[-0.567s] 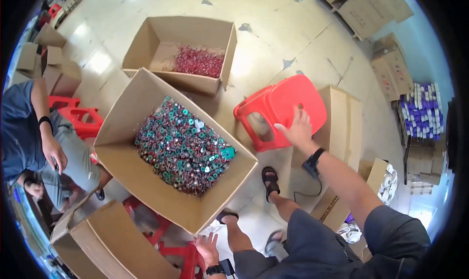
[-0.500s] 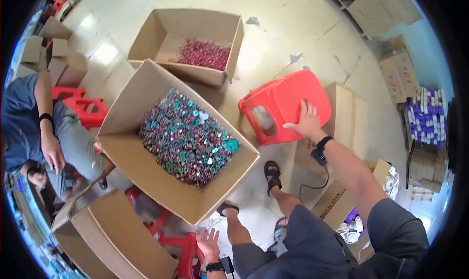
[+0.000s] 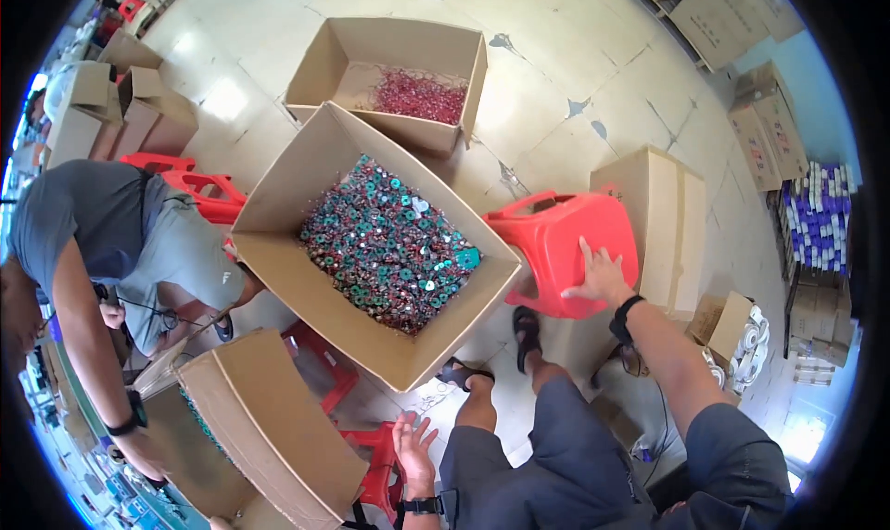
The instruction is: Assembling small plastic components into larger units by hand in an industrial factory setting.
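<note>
My right hand (image 3: 598,280) lies spread on the seat of a red plastic stool (image 3: 593,233), which is tipped at an angle. My left hand (image 3: 414,451) is palm-up with fingers apart, holding nothing. Beside it is another red stool (image 3: 378,488), partly hidden by a carton. In front of me sits a large open cardboard box (image 3: 278,224) with a heap of small teal, red and silver parts (image 3: 389,242). A second open box (image 3: 320,71) farther off contains a pile of thin red pieces (image 3: 422,94).
A co-worker (image 3: 111,224) at the left leans over an open carton (image 3: 278,419), one arm reaching into it. A closed carton (image 3: 672,233) stands behind the tilted stool. At the right are a small box with white coiled items (image 3: 749,349) and shelves of purple-and-white packs (image 3: 816,215).
The stool under my right hand has come toward me, baring more of the carton behind it. The co-worker has bent forward and stretched an arm into the lower-left carton. My view has shifted.
</note>
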Action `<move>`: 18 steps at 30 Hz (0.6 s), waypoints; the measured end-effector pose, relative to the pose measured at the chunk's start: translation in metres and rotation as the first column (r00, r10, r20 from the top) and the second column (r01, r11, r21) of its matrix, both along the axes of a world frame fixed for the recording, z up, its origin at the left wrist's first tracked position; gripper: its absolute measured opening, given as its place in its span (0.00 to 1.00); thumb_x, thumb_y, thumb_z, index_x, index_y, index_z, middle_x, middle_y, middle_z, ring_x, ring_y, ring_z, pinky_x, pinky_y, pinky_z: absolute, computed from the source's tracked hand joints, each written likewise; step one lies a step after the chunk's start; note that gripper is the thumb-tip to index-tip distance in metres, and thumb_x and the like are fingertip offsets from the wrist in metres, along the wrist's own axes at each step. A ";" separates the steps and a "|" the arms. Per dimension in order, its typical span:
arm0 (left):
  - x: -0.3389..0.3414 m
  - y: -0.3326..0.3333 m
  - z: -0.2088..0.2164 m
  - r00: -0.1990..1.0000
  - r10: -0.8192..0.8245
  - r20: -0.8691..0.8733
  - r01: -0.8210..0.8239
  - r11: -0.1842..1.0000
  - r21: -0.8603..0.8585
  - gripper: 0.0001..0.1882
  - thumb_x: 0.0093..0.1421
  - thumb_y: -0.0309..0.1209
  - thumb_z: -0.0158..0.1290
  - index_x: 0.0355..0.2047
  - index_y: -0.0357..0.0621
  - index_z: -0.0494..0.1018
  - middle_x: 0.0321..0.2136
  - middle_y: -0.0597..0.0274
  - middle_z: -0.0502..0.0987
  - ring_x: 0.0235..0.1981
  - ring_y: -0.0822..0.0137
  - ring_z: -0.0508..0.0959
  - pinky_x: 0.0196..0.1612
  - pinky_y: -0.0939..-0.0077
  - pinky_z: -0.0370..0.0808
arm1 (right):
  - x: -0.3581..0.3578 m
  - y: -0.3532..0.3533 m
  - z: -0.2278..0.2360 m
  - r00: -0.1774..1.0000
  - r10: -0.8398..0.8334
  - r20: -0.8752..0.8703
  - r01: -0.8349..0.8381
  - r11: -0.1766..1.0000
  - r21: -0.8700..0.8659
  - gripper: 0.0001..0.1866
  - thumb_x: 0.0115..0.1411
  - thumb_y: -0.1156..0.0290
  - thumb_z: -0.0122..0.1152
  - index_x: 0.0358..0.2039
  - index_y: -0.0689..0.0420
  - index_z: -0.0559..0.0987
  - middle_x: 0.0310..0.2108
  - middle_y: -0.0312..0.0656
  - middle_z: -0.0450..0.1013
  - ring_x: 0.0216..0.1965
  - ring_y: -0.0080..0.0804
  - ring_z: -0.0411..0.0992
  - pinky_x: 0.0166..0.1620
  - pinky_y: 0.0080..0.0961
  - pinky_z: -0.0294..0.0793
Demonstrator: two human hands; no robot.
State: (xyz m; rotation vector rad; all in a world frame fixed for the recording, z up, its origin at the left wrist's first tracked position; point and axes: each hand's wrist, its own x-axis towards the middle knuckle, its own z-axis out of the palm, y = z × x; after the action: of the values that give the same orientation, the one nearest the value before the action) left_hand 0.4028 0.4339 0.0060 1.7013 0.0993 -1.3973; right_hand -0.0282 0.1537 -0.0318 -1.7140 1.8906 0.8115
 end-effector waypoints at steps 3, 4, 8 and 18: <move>0.004 -0.009 0.010 0.995 -0.065 -0.075 0.063 0.998 -0.027 0.29 0.69 0.42 0.47 0.64 0.41 0.57 0.60 0.47 0.66 0.55 0.47 0.74 0.51 0.51 0.76 | 0.012 0.055 0.014 0.997 -0.062 -0.054 0.064 0.998 0.026 0.77 0.39 0.25 0.68 0.73 0.58 0.35 0.63 0.59 0.62 0.67 0.54 0.56 0.63 0.73 0.51; 0.005 -0.009 0.012 0.995 -0.070 -0.067 0.068 0.997 -0.025 0.29 0.69 0.43 0.47 0.64 0.41 0.57 0.60 0.47 0.66 0.55 0.47 0.73 0.51 0.51 0.75 | 0.020 0.070 0.014 0.996 -0.064 -0.060 0.065 0.997 0.027 0.77 0.39 0.27 0.68 0.72 0.61 0.34 0.62 0.59 0.63 0.66 0.54 0.56 0.63 0.72 0.53; 0.013 -0.002 0.026 0.985 -0.155 -0.076 0.155 0.988 0.002 0.32 0.69 0.46 0.47 0.65 0.40 0.55 0.62 0.45 0.63 0.56 0.47 0.72 0.53 0.51 0.73 | 0.048 0.128 0.015 0.982 -0.186 -0.030 0.188 0.979 0.083 0.79 0.39 0.31 0.72 0.71 0.67 0.33 0.59 0.60 0.65 0.65 0.56 0.58 0.63 0.68 0.57; 0.027 0.007 0.047 0.968 -0.244 -0.062 0.248 0.967 0.052 0.30 0.70 0.43 0.45 0.65 0.38 0.56 0.61 0.47 0.67 0.56 0.50 0.74 0.53 0.56 0.75 | 0.029 0.257 -0.006 0.817 -0.574 0.056 0.562 0.815 0.141 0.81 0.38 0.40 0.80 0.70 0.71 0.30 0.53 0.62 0.71 0.58 0.59 0.65 0.63 0.45 0.65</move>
State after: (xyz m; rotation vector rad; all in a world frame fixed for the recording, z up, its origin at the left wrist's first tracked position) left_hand 0.4303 0.4414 0.0531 1.7708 -0.0419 -1.6393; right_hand 0.0007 0.4105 -0.0381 -0.9928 2.0749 0.5694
